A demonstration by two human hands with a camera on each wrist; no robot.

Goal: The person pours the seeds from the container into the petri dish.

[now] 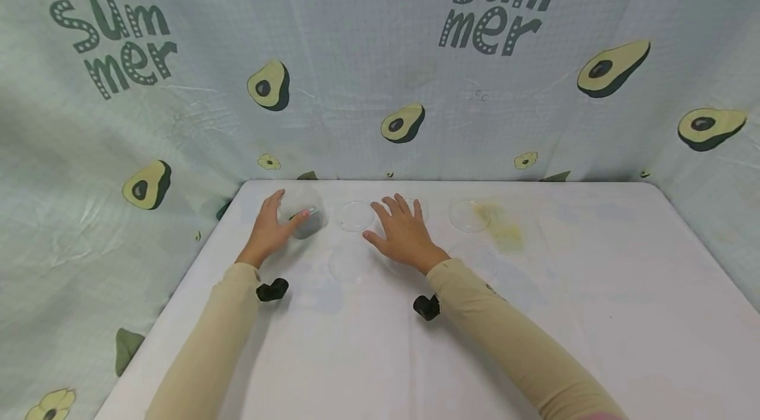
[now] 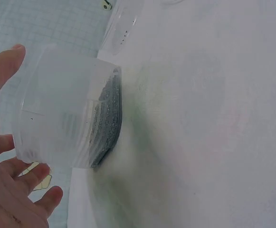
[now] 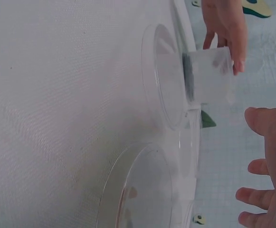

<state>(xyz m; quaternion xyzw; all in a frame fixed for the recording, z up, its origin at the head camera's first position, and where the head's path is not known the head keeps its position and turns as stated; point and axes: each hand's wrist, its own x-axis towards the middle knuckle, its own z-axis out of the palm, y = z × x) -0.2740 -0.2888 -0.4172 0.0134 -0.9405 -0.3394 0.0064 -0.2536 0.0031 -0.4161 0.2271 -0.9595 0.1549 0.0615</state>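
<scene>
A clear plastic tub (image 2: pixel 57 104) with dark grey granular material in its bottom stands at the table's far left. My left hand (image 1: pixel 270 229) is spread around its upper part, thumb on one side and fingers on the other, fingertips right at the rim. In the right wrist view the same tub (image 3: pixel 209 78) appears beyond the left hand's fingers (image 3: pixel 222 40). My right hand (image 1: pixel 406 235) hovers with fingers spread over shallow clear round dishes, holding nothing. One clear dish (image 1: pixel 356 216) lies between the two hands.
More clear dishes lie on the white table, such as a dish (image 1: pixel 469 216) to the right and a dish (image 1: pixel 350 262) in front. A yellow stain (image 1: pixel 505 229) marks the tabletop. Behind the table hangs a patterned curtain (image 1: pixel 338 64).
</scene>
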